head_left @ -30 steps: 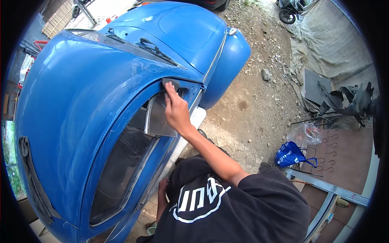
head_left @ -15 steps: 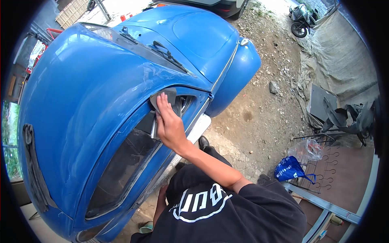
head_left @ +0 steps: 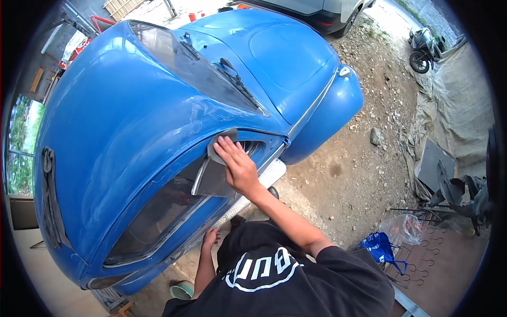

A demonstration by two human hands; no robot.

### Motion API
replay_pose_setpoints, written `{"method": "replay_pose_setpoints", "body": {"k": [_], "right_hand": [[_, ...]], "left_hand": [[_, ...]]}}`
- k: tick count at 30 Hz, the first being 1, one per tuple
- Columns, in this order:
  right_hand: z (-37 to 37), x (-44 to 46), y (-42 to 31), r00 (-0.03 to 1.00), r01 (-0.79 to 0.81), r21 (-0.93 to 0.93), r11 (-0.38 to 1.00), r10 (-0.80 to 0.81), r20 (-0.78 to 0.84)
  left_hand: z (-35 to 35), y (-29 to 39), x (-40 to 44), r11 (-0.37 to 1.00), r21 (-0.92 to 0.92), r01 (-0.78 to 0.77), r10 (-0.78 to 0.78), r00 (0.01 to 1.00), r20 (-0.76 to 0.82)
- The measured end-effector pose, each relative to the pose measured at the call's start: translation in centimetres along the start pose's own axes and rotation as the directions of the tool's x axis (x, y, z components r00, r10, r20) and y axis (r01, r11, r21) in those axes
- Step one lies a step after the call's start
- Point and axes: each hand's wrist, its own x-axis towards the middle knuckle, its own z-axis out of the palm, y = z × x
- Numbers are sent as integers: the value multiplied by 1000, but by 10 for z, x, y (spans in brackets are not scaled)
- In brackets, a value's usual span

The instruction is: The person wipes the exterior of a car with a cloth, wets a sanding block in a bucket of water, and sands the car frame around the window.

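My right hand [head_left: 238,168] presses a dark grey sheet [head_left: 217,150], bent over at one edge, against the blue frame above the front side window of a blue car [head_left: 142,100]. Its fingers lie extended over the sheet. Just below this hand, a small vent window [head_left: 211,178] stands tilted out from its frame. My left hand [head_left: 212,236] is low beside the car's lower side, near the pale running board [head_left: 232,210], with loosely parted fingers and no object visible in it. Pale smears and streaks mark the blue roof and window surround.
A dark folded cloth strip [head_left: 52,201] lies on the car's rear. A blue bag [head_left: 381,248], clear plastic [head_left: 404,228] and wire hooks lie at lower right. Stones dot the dirt ground [head_left: 338,185]. A motorcycle [head_left: 424,52] and light-coloured car [head_left: 311,6] stand farther off.
The view has shifted, moving the car right and down in frame. My right hand and the sheet have shifted slightly along the window frame. My left hand has come further into view.
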Motion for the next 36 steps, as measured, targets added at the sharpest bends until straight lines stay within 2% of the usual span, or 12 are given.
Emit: {"method": "replay_pose_setpoints", "body": {"k": [5,9,12,15,18,20,22,24,28,32,34,36], "right_hand": [[9,12,-15,995,90,213,973,-95,16],[-6,29,-35,979,97,173,980,-125,161],[-14,23,-21,988,-51,115,992,33,153],[6,21,-69,990,-47,253,966,12,138],[23,27,-141,970,21,234,972,-77,232],[25,23,-148,971,20,60,998,-33,235],[25,18,-142,978,-25,-77,997,41,206],[38,14,-165,987,-79,-94,992,91,135],[103,-5,-225,1000,-10,-79,997,9,-14],[101,-11,-207,998,47,-193,980,-55,-39],[109,-13,-206,994,61,-119,991,-72,-87],[139,-21,-241,983,21,-48,999,-29,-181]], "left_hand": [[23,-16,-26,997,-72,8,-14,996,-83],[44,-59,-55,967,-228,117,-133,989,-58],[59,-93,-73,913,-383,137,-191,976,-106],[64,-125,-79,839,-525,142,-219,972,-87],[49,-135,-74,881,-388,270,-278,960,37],[31,-141,-68,888,-393,238,-244,969,35],[17,-148,-61,889,-417,188,-207,978,-1],[3,-178,-45,875,-482,37,-99,990,-103],[-28,-227,-38,852,-508,128,-167,985,-32],[-48,-285,-37,841,-507,192,-191,980,55],[-61,-304,-39,856,-446,261,-233,965,117],[-74,-321,-43,871,-408,274,-244,962,124]]}}
